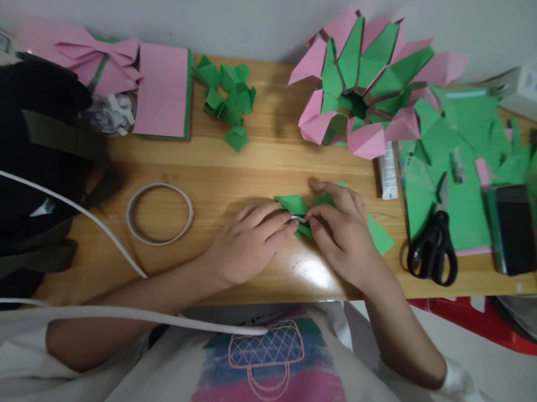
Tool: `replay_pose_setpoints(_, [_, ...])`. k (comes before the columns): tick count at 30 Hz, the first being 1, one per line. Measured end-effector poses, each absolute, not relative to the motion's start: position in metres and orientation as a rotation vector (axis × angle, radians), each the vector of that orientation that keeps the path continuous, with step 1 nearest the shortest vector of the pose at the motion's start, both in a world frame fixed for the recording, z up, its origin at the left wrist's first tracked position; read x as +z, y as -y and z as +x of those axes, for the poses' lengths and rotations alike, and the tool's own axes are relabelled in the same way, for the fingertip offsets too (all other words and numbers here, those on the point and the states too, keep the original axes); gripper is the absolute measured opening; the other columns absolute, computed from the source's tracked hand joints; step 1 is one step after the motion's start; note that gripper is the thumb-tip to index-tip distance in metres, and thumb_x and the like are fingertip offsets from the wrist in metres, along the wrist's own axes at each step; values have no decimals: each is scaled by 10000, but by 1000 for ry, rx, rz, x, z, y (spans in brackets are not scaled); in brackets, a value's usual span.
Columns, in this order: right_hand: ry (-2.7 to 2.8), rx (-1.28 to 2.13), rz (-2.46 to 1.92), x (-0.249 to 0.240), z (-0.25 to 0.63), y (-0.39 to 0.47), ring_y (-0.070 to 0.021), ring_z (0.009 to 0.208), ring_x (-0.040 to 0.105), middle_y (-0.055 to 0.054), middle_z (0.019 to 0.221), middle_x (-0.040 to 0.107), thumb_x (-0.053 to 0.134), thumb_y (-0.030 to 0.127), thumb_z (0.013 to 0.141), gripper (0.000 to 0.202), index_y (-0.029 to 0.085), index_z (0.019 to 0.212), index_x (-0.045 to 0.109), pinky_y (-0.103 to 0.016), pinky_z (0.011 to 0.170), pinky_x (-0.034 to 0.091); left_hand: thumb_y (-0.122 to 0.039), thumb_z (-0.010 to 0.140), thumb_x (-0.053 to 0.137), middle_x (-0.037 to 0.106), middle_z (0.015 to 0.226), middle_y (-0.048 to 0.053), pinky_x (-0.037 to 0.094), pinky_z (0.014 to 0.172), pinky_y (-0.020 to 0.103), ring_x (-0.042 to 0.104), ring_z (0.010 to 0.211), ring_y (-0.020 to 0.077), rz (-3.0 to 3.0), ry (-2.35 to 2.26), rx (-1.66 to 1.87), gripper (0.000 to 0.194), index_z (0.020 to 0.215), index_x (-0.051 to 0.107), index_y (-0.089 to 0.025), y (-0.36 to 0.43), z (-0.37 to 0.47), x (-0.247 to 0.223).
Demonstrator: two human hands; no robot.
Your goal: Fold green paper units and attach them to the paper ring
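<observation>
Near the table's front edge, both hands work on a small green folded paper piece (291,204). My left hand (252,241) lies low over its left side, fingers together and fingertips pressed on it. My right hand (345,239) is closed, thumb and forefinger pinched at the piece's right side. A thin white strip (298,218) shows between the fingertips, its right end at the right hand's pinch. Under the right hand lies a flat green paper sheet (379,234), partly hidden. The fingers cover much of the folded piece.
A tape roll (161,239) lies left of my hands, beside a dark bag (31,135). Behind are green folded pieces (234,101), a pink paper stack (163,89) and a pink-green paper flower (361,88). Scissors (433,246), a glue tube (388,174) and a phone (513,230) lie right.
</observation>
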State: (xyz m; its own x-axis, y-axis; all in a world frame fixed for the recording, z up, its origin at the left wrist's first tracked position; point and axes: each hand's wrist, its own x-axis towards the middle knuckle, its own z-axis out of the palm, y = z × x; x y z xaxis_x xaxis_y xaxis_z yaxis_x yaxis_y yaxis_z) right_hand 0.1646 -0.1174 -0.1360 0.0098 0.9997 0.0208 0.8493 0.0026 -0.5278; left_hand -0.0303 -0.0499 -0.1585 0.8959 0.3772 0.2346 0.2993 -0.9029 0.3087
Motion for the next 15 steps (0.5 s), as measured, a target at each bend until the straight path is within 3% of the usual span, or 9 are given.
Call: replay_pose_setpoints(15, [2019, 236, -2009, -127, 149, 124, -356, 1157, 516, -161, 1281, 599, 497, 140, 843, 184, 180, 886, 671, -524, 855, 445, -182, 1000, 413, 698, 1197, 69, 475, 969, 399, 548, 1187, 244, 2810, -524, 439, 306, 1208, 637, -158, 51, -29, -159])
